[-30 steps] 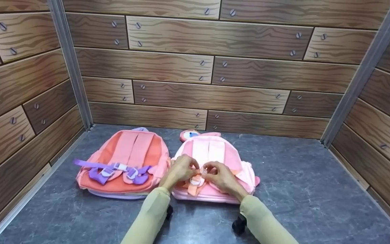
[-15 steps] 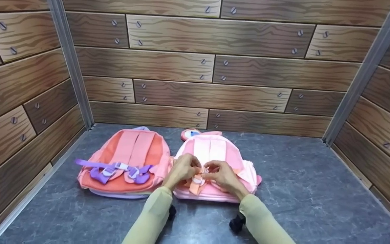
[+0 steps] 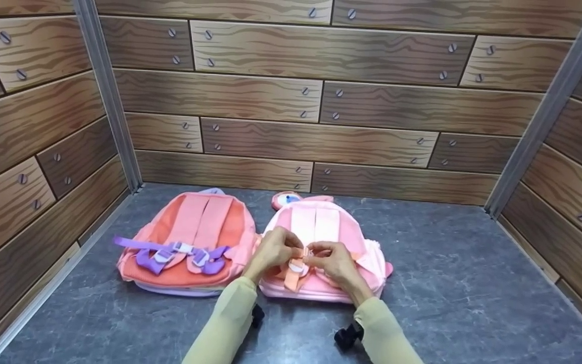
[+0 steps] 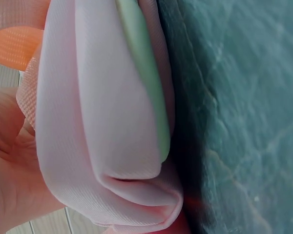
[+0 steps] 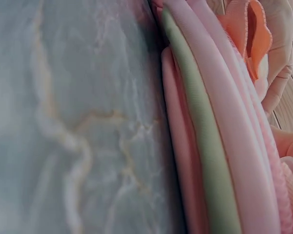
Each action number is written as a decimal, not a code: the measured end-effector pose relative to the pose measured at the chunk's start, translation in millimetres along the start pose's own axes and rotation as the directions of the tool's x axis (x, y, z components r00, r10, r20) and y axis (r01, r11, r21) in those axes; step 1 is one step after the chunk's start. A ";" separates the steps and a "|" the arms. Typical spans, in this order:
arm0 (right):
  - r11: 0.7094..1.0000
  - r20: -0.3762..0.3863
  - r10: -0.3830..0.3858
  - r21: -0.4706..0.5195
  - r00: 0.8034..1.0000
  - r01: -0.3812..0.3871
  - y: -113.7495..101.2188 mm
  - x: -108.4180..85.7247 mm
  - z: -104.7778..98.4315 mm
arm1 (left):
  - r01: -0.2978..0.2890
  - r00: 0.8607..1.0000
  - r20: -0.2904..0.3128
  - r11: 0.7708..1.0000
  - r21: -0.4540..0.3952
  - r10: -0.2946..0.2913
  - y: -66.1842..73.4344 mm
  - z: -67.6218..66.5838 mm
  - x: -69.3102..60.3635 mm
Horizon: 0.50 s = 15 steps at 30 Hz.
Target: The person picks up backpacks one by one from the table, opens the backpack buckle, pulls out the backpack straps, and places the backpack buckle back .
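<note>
A pink backpack (image 3: pixel 349 230) lies on the grey tabletop with its shoulder straps facing up. My left hand (image 3: pixel 273 251) and right hand (image 3: pixel 339 264) meet over its lower middle, fingertips close together. Between them is a small pale strap buckle on orange webbing; each hand pinches its own side, and the fingers largely cover it. An orange strap end (image 3: pixel 293 281) hangs below a white adjuster (image 3: pixel 298 265). In the left wrist view the bag's pale pink side (image 4: pixel 107 122) blocks the fingertips. The right wrist view catches an orange strap loop (image 5: pixel 256 36) beside the fingers.
Left of the pink bag, touching or nearly so, lies a coral backpack (image 3: pixel 243 222) whose purple straps (image 3: pixel 147 260) join at a white buckle (image 3: pixel 184 247). A fish-like plush part with an eye (image 3: pixel 288 199) pokes out behind the pink one. Wood-patterned walls (image 3: pixel 250 91) enclose the table.
Both hands stay at the buckle, with only slight finger movement as the two sides come closer together. The view has shifted a little; the bags lie as before.
</note>
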State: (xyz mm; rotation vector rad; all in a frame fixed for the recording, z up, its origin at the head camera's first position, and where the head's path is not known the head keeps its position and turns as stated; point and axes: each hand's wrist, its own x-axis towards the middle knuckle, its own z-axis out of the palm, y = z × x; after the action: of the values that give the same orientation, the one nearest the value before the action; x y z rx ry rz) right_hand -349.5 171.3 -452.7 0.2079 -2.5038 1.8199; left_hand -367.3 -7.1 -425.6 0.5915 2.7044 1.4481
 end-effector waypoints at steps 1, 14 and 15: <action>1.000 -0.007 0.001 0.009 1.000 -0.001 0.9 0.0 -0.4 | -0.010 1.000 -0.005 1.000 -0.004 0.010 -0.2 0.1 0.3; 1.000 -0.029 -0.009 0.022 1.000 0.010 -2.3 -1.5 -0.7 | -0.056 0.998 -0.007 0.998 0.012 0.056 1.2 -3.3 0.6; 1.000 -0.025 -0.010 0.026 1.000 0.010 -2.2 -0.9 -0.9 | -0.062 0.998 -0.003 0.998 0.024 0.062 0.9 -4.8 1.0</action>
State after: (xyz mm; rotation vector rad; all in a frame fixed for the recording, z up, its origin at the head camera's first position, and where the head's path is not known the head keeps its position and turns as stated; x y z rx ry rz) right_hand -348.4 171.6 -450.5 0.1973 -2.4597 1.8401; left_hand -368.8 -10.2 -421.9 0.6808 2.7332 1.4336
